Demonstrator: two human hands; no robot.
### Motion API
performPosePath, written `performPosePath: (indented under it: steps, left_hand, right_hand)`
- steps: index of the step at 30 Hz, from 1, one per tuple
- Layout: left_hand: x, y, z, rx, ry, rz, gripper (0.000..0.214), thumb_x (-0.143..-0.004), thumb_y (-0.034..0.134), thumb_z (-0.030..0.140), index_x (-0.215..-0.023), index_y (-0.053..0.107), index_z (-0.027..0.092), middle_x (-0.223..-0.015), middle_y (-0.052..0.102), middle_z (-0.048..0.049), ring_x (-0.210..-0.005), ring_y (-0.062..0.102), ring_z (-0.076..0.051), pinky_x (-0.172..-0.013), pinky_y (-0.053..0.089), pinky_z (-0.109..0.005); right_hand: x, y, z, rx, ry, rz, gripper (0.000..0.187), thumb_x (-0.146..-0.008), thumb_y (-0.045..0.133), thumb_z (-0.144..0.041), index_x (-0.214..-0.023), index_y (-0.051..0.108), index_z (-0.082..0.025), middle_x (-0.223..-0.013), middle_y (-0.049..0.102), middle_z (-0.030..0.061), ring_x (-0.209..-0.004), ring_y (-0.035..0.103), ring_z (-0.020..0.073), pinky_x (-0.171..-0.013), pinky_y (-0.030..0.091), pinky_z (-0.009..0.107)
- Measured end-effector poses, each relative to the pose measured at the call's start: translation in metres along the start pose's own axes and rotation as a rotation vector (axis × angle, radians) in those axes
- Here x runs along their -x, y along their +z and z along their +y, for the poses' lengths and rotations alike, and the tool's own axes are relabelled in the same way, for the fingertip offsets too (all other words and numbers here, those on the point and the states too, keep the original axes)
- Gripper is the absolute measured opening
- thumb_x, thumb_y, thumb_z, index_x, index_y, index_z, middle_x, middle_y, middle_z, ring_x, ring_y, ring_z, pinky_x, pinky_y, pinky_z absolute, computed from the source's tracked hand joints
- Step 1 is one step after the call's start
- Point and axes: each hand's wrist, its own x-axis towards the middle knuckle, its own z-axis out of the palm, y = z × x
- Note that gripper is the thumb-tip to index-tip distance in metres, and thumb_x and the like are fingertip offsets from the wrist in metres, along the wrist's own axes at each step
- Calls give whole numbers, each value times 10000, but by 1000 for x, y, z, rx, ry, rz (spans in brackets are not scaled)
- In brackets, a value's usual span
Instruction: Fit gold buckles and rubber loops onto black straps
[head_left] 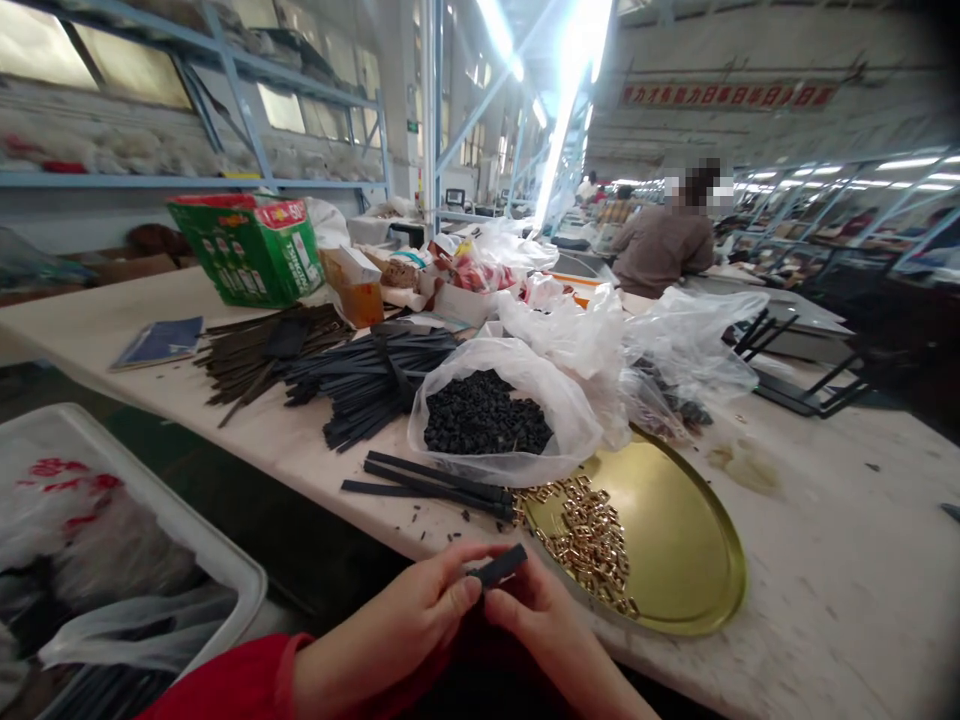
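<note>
My left hand [435, 600] and my right hand [540, 605] meet at the table's front edge, both closed on a short dark strap [502, 566]. The strap's far end sticks out above the fingers; its lower part is hidden by them. Just beyond my hands, several dark straps [431, 487] lie together, their right ends near the buckles. Small gold-coloured metal buckles [596, 535] are heaped on the left side of a round gold tray [686, 540]. Behind the straps stands an open plastic bag [574, 425] filled with small black pieces [484, 412].
Bundles of dark strips [360, 375] and brown strips [262, 350] lie left of the bag. A green box [247, 255] and a blue booklet [159, 342] are farther left. A white bin [244, 590] stands below. A person [660, 245] sits beyond the table.
</note>
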Motion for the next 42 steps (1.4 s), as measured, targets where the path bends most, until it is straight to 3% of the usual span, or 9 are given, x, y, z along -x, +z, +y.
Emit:
performPosePath:
  steps: [5,7,9,13,19,26,32,37,42]
  left_hand:
    - [-21,-2,-15,169,-133,-17,204,-789,439,361,-824,467,163,-466,310,98,-403,253,-63,-395,179,-190]
    - [-29,2,-18,161,-164,7,134,-788,393,305,-783,428,175,-423,328,102,-380,270,-65,-386,186,-185]
    - [-35,4,-18,114,-214,19,89,-781,352,237,-763,416,178,-432,415,85,-366,296,-63,-384,201,-182]
    - [-41,3,-8,94,-352,-43,109,-740,337,137,-742,442,167,-581,539,53,-346,316,-45,-366,219,-187]
    - [-53,4,-11,114,-342,-66,148,-734,351,115,-795,479,156,-688,577,39,-389,355,-35,-372,235,-170]
    - [-52,7,-7,111,-362,-60,132,-745,350,106,-776,468,155,-631,548,46,-377,329,-36,-360,219,-168]
    - [-39,10,1,46,-320,-53,123,-767,348,121,-756,465,158,-577,488,60,-379,307,-50,-364,209,-184]
    - [-31,7,7,-176,-65,54,171,-820,408,222,-701,506,150,-637,510,29,-581,439,-92,-545,326,-204]
    - [-32,9,21,-263,145,129,171,-849,432,261,-857,566,156,-807,592,-7,-752,516,-139,-678,363,-227]
  right_hand:
    - [-18,-83,-23,1191,-58,361,196,-863,406,-283,-934,536,-154,-936,571,102,-814,561,227,-757,403,369]
    - [-28,-102,-30,1507,26,361,189,-874,380,-240,-889,545,-148,-913,580,113,-819,573,247,-733,398,364]
    - [-37,-109,-30,1625,92,335,181,-866,389,-213,-843,552,-138,-862,592,123,-801,585,271,-684,394,358]
    - [-47,-112,-23,1653,125,305,191,-847,372,-130,-820,561,-121,-851,592,140,-798,587,281,-665,378,349]
    - [-51,-127,-22,1599,163,267,171,-848,381,-150,-813,548,-158,-858,588,89,-804,589,216,-691,374,303]
    - [-59,-131,-23,1558,176,296,69,-803,473,-193,-823,525,-152,-859,584,111,-783,587,260,-629,350,319]
    - [-58,-134,-25,1475,91,321,55,-772,479,-165,-723,500,-179,-781,586,74,-706,565,216,-610,347,301]
    - [-38,-101,-38,1308,-87,287,84,-828,430,-219,-782,496,-200,-719,580,18,-681,541,171,-629,380,275]
    - [-16,-42,-53,860,-281,56,170,-841,432,-266,-821,591,-211,-817,622,33,-778,564,174,-704,427,281]
